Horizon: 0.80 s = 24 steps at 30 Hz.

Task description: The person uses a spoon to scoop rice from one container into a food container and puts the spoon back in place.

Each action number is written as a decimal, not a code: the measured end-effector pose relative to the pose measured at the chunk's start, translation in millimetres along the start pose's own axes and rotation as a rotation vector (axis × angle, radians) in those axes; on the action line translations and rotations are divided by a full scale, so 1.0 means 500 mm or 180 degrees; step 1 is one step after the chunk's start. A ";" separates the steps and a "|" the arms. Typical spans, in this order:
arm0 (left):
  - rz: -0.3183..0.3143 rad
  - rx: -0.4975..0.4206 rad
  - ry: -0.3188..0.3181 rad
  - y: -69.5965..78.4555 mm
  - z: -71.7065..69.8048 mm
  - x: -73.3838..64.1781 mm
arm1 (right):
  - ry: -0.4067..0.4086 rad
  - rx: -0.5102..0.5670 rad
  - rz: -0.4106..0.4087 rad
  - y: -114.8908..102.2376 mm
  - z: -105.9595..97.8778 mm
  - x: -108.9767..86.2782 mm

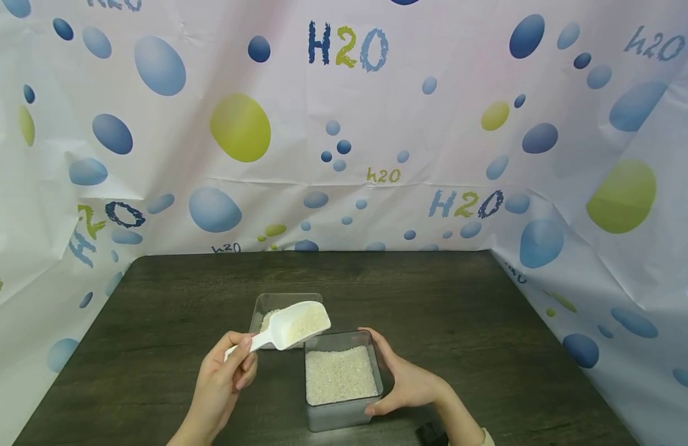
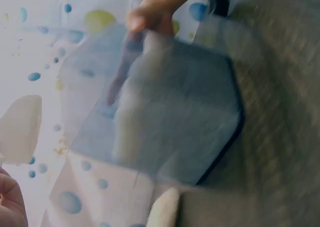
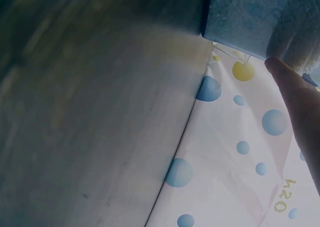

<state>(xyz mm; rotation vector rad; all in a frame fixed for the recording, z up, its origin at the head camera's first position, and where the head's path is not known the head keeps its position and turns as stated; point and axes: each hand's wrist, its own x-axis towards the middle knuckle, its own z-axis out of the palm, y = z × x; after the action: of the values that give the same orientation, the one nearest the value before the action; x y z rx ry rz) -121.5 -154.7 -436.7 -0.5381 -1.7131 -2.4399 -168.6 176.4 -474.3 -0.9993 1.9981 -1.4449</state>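
My left hand (image 1: 223, 371) pinches the handle of a white scoop (image 1: 299, 325), which has pale rice grains in its bowl. The scoop is in the air over the gap between two containers. A grey see-through container (image 1: 339, 418) stands in front, holding rice (image 1: 340, 375) to below its rim. Around its right side my right hand (image 1: 407, 378) grips, thumb at the near corner and fingers at the far one. In the left wrist view the scoop (image 2: 20, 129) shows at the left edge, beside the blurred container (image 2: 200, 97). The right wrist view catches the container's lower corner (image 3: 240, 22) and a finger.
Behind the scoop stands a second clear container (image 1: 258, 310) with some rice, partly hidden by the scoop. The dark wooden table (image 1: 461, 310) reaches back to a white sheet (image 1: 299, 204) with blue and green dots. A small black object (image 1: 430, 432) is by my right wrist.
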 end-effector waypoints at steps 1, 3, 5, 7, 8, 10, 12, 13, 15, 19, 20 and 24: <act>0.0048 0.0019 0.0039 0.004 -0.006 0.005 | 0.0002 0.0004 -0.0002 0.000 0.000 0.000; 0.0105 0.0075 0.0151 0.010 -0.018 0.012 | 0.0000 0.0000 0.0014 0.000 0.000 0.000; 0.0139 0.0141 0.0250 0.012 -0.030 0.019 | -0.0004 0.0004 0.0012 -0.001 0.000 0.000; 0.0149 0.0190 0.0357 0.012 -0.041 0.023 | -0.0011 0.0015 0.0010 -0.002 0.001 0.000; 0.0143 0.0224 0.0419 0.011 -0.047 0.025 | -0.0020 0.0012 0.0011 -0.002 0.001 0.000; 0.0088 0.0300 0.0548 0.007 -0.056 0.027 | -0.0031 0.0009 0.0010 -0.003 0.001 0.000; -0.0003 0.0400 0.0658 0.001 -0.064 0.028 | -0.0037 -0.0001 0.0011 -0.004 0.001 0.000; -0.0066 0.0463 0.0711 -0.003 -0.068 0.028 | -0.0037 -0.0003 0.0012 -0.005 0.001 0.000; -0.0253 0.0658 0.0820 -0.010 -0.076 0.031 | -0.0033 -0.0008 0.0009 -0.006 0.001 0.000; -0.0734 0.1282 0.0896 -0.020 -0.094 0.043 | -0.0040 0.0004 0.0005 -0.007 0.001 0.000; -0.0859 0.1441 0.0872 -0.022 -0.099 0.047 | -0.0038 0.0008 0.0004 -0.007 0.001 0.000; -0.1233 0.1831 0.0709 -0.025 -0.112 0.063 | -0.0031 0.0005 0.0004 -0.005 0.001 0.000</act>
<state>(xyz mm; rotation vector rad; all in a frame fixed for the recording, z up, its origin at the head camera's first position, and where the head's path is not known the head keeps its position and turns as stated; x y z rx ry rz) -166.9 -198.6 -453.7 0.1389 -2.4367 -1.9416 -167.5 175.5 -471.9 -1.0025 1.9902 -1.4381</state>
